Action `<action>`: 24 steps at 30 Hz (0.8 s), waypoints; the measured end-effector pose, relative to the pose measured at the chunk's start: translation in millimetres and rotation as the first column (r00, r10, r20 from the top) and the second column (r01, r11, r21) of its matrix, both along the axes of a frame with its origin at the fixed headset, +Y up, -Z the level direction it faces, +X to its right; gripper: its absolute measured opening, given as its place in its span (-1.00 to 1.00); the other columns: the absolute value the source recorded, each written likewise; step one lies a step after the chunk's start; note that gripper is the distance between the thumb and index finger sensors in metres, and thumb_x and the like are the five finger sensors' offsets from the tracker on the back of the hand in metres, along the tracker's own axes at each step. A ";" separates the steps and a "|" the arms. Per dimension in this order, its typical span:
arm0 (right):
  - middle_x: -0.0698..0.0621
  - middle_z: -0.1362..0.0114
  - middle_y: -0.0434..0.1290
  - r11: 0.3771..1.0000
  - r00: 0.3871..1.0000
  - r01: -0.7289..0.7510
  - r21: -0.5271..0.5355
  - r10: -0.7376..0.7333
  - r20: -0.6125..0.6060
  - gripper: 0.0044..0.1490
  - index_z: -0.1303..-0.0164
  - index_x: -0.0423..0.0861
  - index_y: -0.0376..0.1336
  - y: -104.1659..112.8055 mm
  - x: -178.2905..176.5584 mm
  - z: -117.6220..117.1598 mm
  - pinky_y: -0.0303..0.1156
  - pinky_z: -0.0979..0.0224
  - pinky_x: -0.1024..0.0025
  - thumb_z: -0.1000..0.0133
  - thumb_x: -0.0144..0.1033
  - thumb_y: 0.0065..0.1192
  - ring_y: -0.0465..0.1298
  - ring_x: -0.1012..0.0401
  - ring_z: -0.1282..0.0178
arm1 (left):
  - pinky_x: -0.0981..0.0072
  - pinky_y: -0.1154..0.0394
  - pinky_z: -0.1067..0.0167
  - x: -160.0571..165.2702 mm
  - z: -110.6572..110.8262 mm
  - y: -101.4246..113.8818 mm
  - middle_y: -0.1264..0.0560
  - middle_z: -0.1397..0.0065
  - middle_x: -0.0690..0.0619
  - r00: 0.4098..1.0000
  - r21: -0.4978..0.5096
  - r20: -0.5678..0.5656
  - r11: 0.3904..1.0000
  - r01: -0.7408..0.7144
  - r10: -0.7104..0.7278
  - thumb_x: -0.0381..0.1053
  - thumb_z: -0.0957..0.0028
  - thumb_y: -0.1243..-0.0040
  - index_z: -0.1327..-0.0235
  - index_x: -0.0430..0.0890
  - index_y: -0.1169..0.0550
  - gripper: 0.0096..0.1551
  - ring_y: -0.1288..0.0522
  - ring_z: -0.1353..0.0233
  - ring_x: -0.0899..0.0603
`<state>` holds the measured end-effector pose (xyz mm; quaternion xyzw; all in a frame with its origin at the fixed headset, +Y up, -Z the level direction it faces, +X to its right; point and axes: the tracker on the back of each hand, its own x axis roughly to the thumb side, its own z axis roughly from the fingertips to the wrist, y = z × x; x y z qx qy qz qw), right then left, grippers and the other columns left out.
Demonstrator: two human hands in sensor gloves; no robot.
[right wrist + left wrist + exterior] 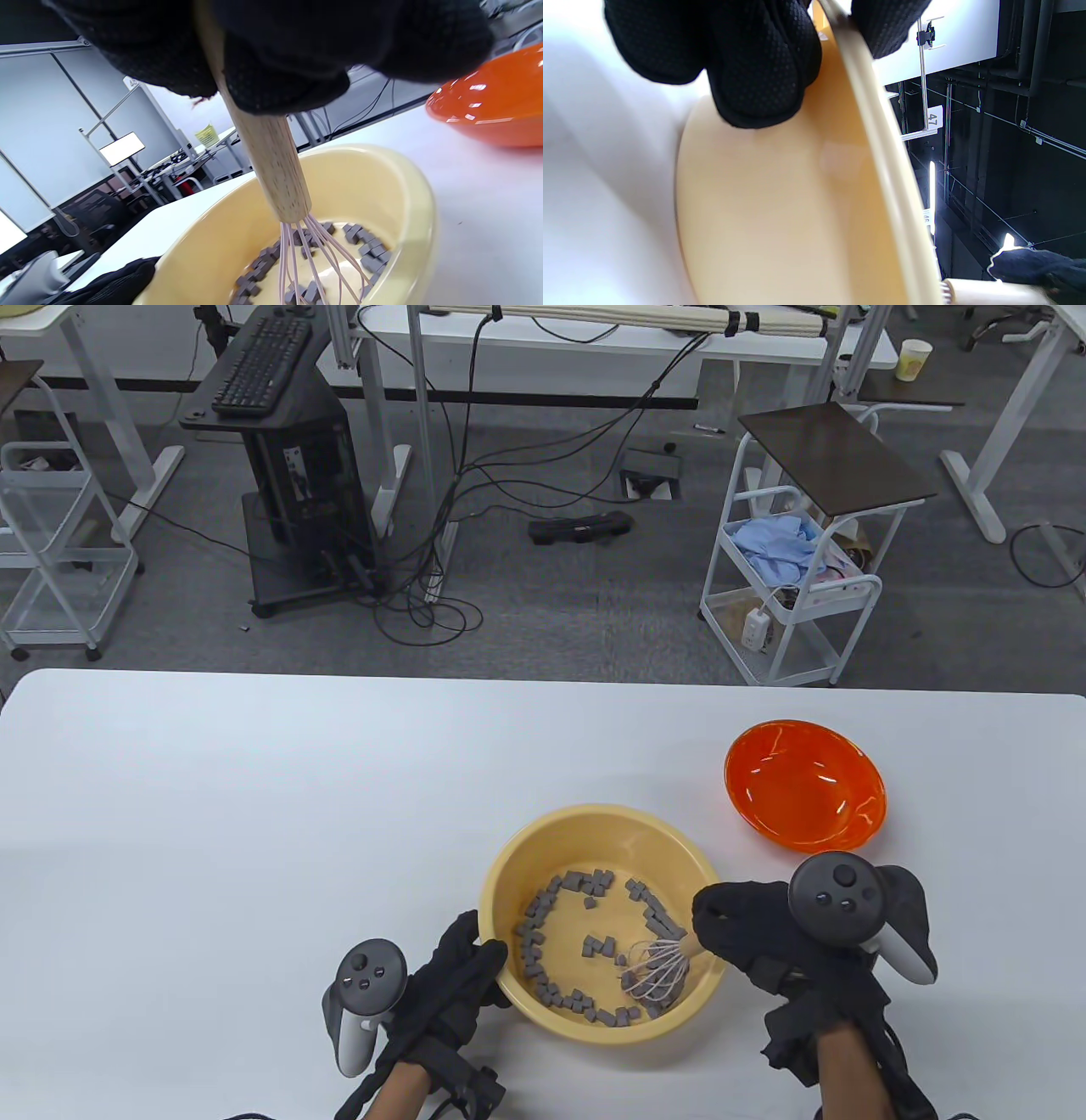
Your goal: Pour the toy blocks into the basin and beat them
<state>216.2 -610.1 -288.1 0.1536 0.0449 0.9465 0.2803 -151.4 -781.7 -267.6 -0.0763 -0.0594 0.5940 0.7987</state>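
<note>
A yellow basin stands near the table's front edge with several grey toy blocks spread around its floor. My left hand grips the basin's left rim, fingers outside on the wall and thumb over the edge. My right hand holds the wooden handle of a whisk. Its pink wires reach down among the blocks at the basin's front right.
An orange bowl sits empty on the table behind and to the right of the basin, also seen as an orange bowl in the right wrist view. White table stretches to the left.
</note>
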 end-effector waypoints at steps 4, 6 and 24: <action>-0.30 0.17 0.57 0.999 0.999 -0.023 0.035 0.021 0.042 -0.54 -0.29 -0.26 0.43 0.5 0.8 0.3 0.57 0.09 0.11 -0.37 -0.19 0.35 0.55 0.19 0.53 | -0.23 -0.56 -0.19 0.0 0.0 0.0 -0.55 -0.18 -0.29 1.000 0.000 0.000 1.000 0.000 0.000 0.02 -0.45 -0.02 -0.61 -0.55 -0.09 -0.17 -0.70 -0.04 -0.11; -0.31 0.14 0.57 0.997 0.997 -0.028 0.073 0.023 0.074 -0.54 -0.30 -0.26 0.42 0.6 1.0 0.6 0.57 0.07 0.10 -0.38 -0.19 0.34 0.56 0.18 0.51 | -0.23 -0.56 -0.19 0.0 0.0 0.0 -0.55 -0.18 -0.29 1.000 0.000 0.000 1.000 0.000 0.000 0.02 -0.44 -0.02 -0.61 -0.55 -0.09 -0.17 -0.70 -0.04 -0.11; -0.39 -0.07 0.55 0.969 0.992 -0.093 0.228 0.072 0.100 -0.52 -0.42 -0.25 0.35 -18.1 -29.3 -2.9 0.55 -0.10 -0.01 -0.40 -0.25 0.31 0.63 0.07 0.31 | -0.23 -0.56 -0.19 -0.2 0.0 0.0 -0.55 -0.18 -0.29 1.000 -0.002 0.002 1.000 0.000 0.000 0.02 -0.45 -0.02 -0.61 -0.55 -0.09 -0.17 -0.70 -0.04 -0.11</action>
